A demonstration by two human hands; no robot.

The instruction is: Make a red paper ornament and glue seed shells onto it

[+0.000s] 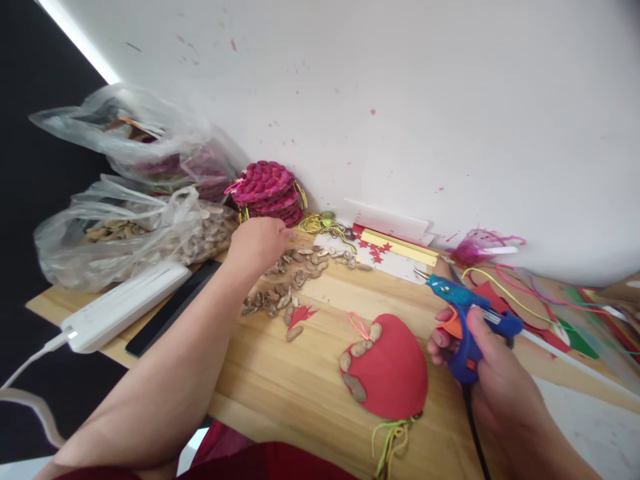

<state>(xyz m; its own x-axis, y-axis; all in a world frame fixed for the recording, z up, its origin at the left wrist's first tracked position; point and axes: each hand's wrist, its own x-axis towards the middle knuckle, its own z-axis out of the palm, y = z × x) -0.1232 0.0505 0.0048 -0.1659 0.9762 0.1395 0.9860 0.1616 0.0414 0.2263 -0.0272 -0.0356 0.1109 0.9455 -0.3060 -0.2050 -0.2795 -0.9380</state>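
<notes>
My left hand (261, 245) is closed above the scattered peanut shells (300, 273), in front of a stack of magenta shell-covered pieces (270, 190). What its fingers hold, if anything, is hidden. My right hand (480, 347) grips a blue glue gun (463, 300) with an orange trigger; its metal nozzle points left and a white glue stick comes out of the back. Between my hands lies a red heart (395, 367) with several peanut shells along its upper left edge, an orange loop at the notch and yellow-green cords at its tip.
Plastic bags (165, 220) of shells stand at the left, by a white power strip (125, 307) and a black flat object (173, 307). Small red stars (375, 252) lie near the wall (425, 100). Coloured sheets and cords lie at the right.
</notes>
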